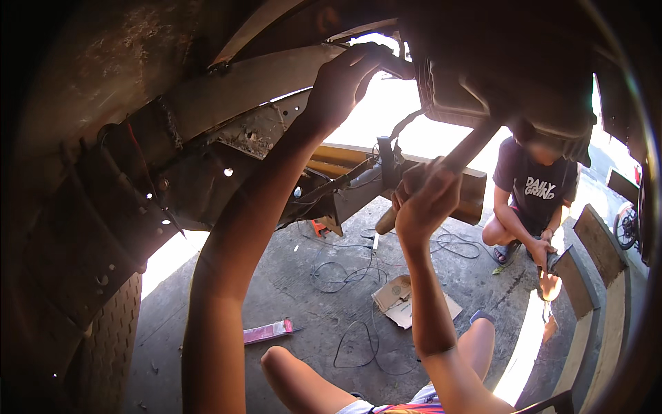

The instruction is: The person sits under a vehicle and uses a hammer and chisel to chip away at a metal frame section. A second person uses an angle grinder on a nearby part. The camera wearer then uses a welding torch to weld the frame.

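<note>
Left hand (348, 83): grip unclear
Right hand (427, 196): holding long brown rounded handle (474, 145)
Risk: loosened grip (overhead work) could drop it

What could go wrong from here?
Two risks:
1. The right hand grips a handled tool overhead, with its far end lost in shadow. If the tool slips or strikes off line, it might hit the bare left hand, also raised under there.
2. The left knee is bare and roughly below the work; a dropped tool or part could land on it.
</note>
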### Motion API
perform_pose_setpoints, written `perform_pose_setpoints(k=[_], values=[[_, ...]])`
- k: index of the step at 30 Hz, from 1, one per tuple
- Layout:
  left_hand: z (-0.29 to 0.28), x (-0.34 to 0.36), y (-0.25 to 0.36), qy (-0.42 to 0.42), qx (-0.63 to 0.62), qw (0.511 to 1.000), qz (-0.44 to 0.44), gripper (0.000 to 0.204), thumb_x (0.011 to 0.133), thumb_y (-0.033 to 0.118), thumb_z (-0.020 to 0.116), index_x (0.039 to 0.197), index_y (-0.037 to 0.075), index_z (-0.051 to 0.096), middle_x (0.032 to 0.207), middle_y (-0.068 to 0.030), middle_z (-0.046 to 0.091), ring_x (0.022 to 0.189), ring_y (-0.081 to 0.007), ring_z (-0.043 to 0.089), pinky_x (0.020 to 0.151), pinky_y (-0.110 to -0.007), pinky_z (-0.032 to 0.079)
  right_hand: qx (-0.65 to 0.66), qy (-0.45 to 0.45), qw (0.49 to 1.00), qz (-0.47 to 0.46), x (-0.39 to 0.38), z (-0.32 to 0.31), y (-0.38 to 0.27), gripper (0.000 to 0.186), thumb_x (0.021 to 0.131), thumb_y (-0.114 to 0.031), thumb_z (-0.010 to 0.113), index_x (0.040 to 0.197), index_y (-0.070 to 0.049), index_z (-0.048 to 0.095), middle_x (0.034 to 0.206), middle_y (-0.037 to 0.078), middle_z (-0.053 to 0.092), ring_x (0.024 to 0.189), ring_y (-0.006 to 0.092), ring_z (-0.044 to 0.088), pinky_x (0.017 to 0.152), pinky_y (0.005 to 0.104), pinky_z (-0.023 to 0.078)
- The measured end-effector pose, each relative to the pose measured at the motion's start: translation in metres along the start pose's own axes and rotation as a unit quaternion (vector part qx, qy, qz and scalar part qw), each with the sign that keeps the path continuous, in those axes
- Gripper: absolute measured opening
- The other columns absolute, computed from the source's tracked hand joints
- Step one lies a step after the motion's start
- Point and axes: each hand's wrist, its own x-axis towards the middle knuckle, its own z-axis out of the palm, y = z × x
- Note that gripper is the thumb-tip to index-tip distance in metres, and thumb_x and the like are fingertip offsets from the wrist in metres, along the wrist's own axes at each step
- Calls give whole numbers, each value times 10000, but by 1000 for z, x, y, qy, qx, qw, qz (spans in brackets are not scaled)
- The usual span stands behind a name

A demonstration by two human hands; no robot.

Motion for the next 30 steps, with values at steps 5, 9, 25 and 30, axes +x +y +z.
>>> perform_pose_setpoints(k=[5,9,25,30], values=[[-3,-3,12,4,-73,996,-58,166,903,-32,642,1052,25,690,998,-90,711,943,-204,696,860,-320,580,108,-42,980,162,2,-12,-8,435,1053,-481,418,865,-88,416,537,-31,359,364,37,309,333,213,233],[1,-11,9,5,-39,998,-55,166,905,-21,639,1062,10,683,998,-98,712,947,-207,697,881,-326,578,155,-28,980,121,-11,-24,-20,424,1052,-467,441,923,-63,443,562,-38,382,394,31,352,341,200,270],[6,-3,0,-20,-194,973,-123,182,894,-28,642,1072,-12,676,1020,-112,702,944,-209,691,890,-326,569,150,-19,979,138,-16,-31,-28,392,1052,-442,439,917,-75,413,573,-32,370,401,21,300,346,192,251],[4,-1,0,-14,-84,995,-48,187,899,-35,632,1077,1,679,1035,-108,698,949,-207,691,883,-319,571,84,12,995,52,-6,-9,-5,438,1038,-499,452,940,-72,441,584,-5,420,388,50,351,343,223,265]])
